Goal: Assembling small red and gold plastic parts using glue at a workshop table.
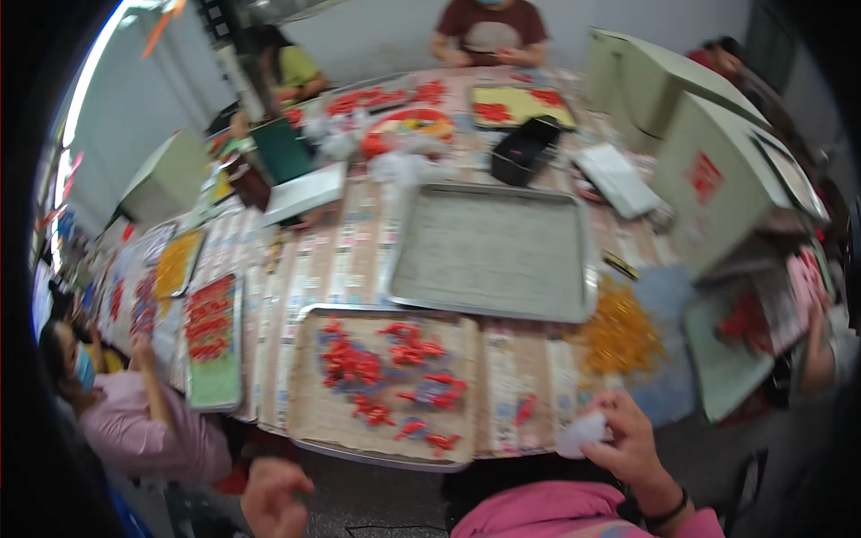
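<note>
Pink cloth [538, 511] spans the bottom edge of the frame. At lower left I read the left hand [273, 498], fingers bent; blur keeps me from telling whether they close on anything. At lower right, the right hand [625, 439] is clamped, thumb against fingers, on a white piece [579, 437]. Just above and left of this, one loose red piece [526, 410] lies on the table [502, 359]. At lower centre, the near tray [307, 394] carries red clusters [350, 359]. Right of centre, yellow pieces [619, 332] lie heaped beside and partly over a blue sheet [677, 309]. At left, a green tray [215, 390] bears red items over its upper part, near a co-worker [134, 421]. At centre I register a grey tray [491, 251]. Upper centre: a black bin [525, 151], then a yellow tray [520, 107]. Top edge: a second person [493, 36].
</note>
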{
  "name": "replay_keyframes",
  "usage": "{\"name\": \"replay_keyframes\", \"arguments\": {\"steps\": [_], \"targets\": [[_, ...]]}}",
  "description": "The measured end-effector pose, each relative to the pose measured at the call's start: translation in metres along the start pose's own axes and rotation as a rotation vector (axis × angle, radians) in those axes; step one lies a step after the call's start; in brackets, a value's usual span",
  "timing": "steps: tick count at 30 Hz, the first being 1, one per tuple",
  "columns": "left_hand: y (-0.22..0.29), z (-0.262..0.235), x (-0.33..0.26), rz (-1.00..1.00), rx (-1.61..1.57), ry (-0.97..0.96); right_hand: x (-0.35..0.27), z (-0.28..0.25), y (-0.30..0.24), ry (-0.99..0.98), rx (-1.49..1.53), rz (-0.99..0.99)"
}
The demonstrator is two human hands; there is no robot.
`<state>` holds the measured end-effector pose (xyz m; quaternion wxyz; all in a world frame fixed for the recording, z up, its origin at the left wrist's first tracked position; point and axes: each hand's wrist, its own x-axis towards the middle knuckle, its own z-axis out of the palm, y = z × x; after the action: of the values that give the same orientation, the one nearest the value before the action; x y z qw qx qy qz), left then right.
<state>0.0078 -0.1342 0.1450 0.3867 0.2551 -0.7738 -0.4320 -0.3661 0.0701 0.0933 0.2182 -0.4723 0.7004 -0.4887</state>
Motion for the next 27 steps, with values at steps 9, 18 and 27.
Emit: {"name": "replay_keyframes", "arguments": {"steps": [9, 18, 27], "targets": [[0.105, 0.164, -0.029, 0.171, -0.862, -0.522, -0.032, -0.02, 0.058, 0.303, 0.026, 0.009], [0.201, 0.264, -0.029, 0.36, -1.335, -0.507, -0.026, 0.008, 0.078, 0.208, 0.011, -0.127], [0.221, 0.317, 0.006, 0.475, -1.13, -0.398, -0.022, 0.014, 0.096, 0.187, 0.038, -0.279]]}}
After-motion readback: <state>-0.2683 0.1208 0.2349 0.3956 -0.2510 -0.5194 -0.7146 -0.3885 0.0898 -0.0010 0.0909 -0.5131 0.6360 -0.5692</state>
